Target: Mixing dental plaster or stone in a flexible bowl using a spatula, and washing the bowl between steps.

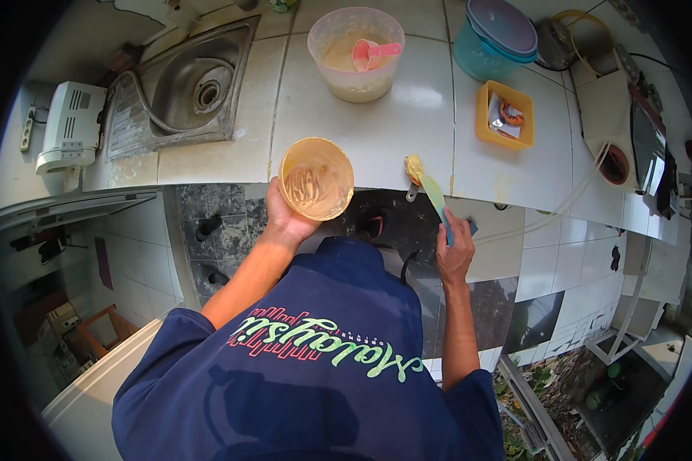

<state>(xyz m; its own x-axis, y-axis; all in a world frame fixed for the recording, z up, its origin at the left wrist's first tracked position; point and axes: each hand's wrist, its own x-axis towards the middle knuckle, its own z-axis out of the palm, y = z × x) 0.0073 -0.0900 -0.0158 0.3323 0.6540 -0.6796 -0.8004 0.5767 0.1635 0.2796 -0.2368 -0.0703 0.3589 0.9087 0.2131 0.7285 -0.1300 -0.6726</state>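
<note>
Plastic tub (pixel 316 184), smeared inside, is held tilted near the front edge of the bench (pixel 407 138) by the curled left hand (pixel 286 217); a spatula (pixel 433 193) is pinched by the right hand (pixel 457 244). Probably light and greasy-slick, the tub is best cupped below its rim.

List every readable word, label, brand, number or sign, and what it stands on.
Navy shirt: large green script, readable, wording withheld.
Same shirt: small white lettering beside it, too small to read confidently.
Pale item in the yellow tray: any print is too small to tell.
Held cup and spatula: no text visible.
</note>
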